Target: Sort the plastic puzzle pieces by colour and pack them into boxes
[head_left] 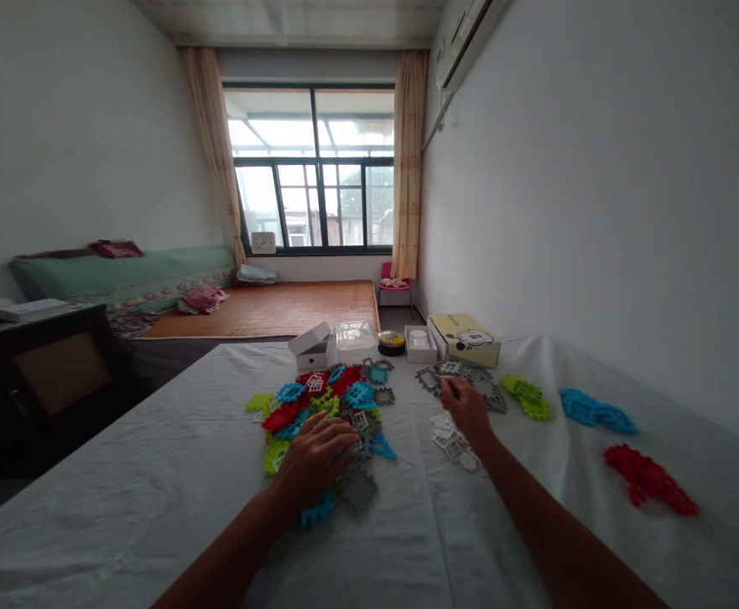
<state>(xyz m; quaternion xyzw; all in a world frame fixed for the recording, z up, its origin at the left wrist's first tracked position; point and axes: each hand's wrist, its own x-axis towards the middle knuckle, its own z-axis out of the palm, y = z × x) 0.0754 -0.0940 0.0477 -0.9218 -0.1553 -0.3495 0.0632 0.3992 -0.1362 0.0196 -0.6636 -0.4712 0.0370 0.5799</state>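
Note:
My left hand [319,448] rests over a mixed pile of plastic interlocking building pieces [287,414] in red, blue, green, grey and white. Its fingers are stretched out and slightly bent, touching the pile's near right part. My right hand [468,408] reaches to a heap of grey pieces [487,385], thumb and fingertips pinched together at its left side. A light grey piece [450,368] shows just beyond these fingertips; I cannot tell whether it is held. Below the right hand lie white lattice pieces [451,441], partly hidden by the wrist.
Green [528,397], blue [598,412] and red pieces [649,480] lie in separate heaps to the right. Along the table's far edge stand an open white box [311,347], a clear container [355,337], a round black-and-yellow tin [391,342], a small white box [420,344] and a yellow carton [464,338].

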